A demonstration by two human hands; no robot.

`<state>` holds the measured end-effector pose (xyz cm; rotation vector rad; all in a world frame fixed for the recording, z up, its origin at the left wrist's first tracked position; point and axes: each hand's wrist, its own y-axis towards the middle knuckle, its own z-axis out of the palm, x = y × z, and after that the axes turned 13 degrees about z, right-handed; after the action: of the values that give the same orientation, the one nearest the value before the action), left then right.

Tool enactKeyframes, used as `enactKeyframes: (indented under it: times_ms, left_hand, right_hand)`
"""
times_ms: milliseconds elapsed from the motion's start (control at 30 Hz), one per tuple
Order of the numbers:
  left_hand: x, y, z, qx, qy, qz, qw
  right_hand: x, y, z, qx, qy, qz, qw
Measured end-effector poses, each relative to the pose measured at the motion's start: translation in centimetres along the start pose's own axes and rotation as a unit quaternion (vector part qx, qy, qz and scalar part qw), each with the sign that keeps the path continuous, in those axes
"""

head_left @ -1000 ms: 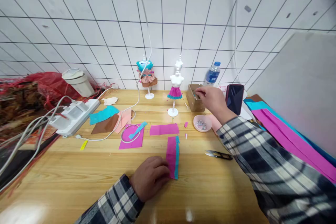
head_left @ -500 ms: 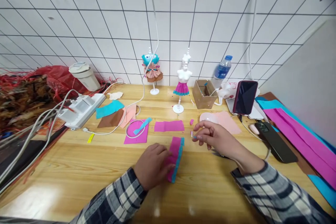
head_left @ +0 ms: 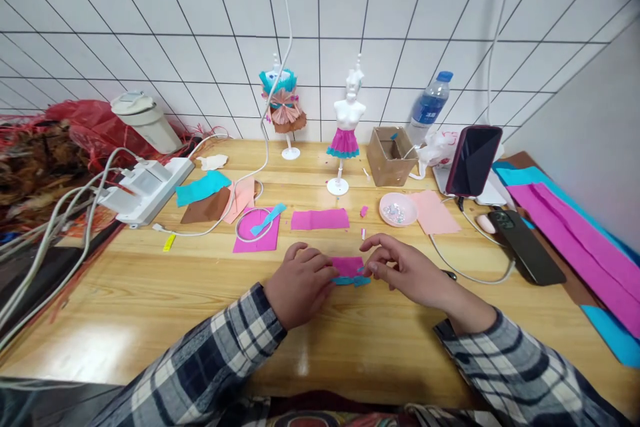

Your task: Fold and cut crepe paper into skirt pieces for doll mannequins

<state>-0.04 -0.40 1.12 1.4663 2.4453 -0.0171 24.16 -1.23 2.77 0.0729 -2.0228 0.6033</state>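
A pink crepe-paper strip with a blue edging lies crosswise on the table before me. My left hand rests over its left end, fingers on top and thumb near the lower blue edge, holding it down. At the strip's right end is my right hand, its index finger raised and its thumb and other fingers drawn together. A small blue scrap shows at those fingertips. The blue edging faces me and looks uneven at the right. My left fingers hide the strip's left part.
Behind lie a flat pink strip and a pink square under a white ring. Two small dress forms, one in a pink skirt, stand by the wall. A pink dish, cardboard box and phones are on the right.
The pink and blue strip has turned from lengthwise to crosswise, its blue edge now toward me. My left hand has shifted with it, and my right hand has come to its right end.
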Motion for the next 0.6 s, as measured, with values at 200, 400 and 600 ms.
enactKeyframes:
  times_ms: [200,400,600]
  left_hand:
    - [-0.6,0.4,2.4,0.011,0.022,0.032,0.999]
    - [-0.3,0.0,2.9,0.0,0.03,0.049,0.998]
    - [-0.3,-0.3,3.0,-0.012,0.027,0.04,0.999]
  right_hand:
    - [-1.1,0.6,1.0,-0.031,-0.045,-0.002,0.999]
    - [-2.7,0.2,-0.1,-0.186,-0.187,0.02,0.965]
    - [-3.3,0.0,1.7,-0.183,-0.258,0.015,0.948]
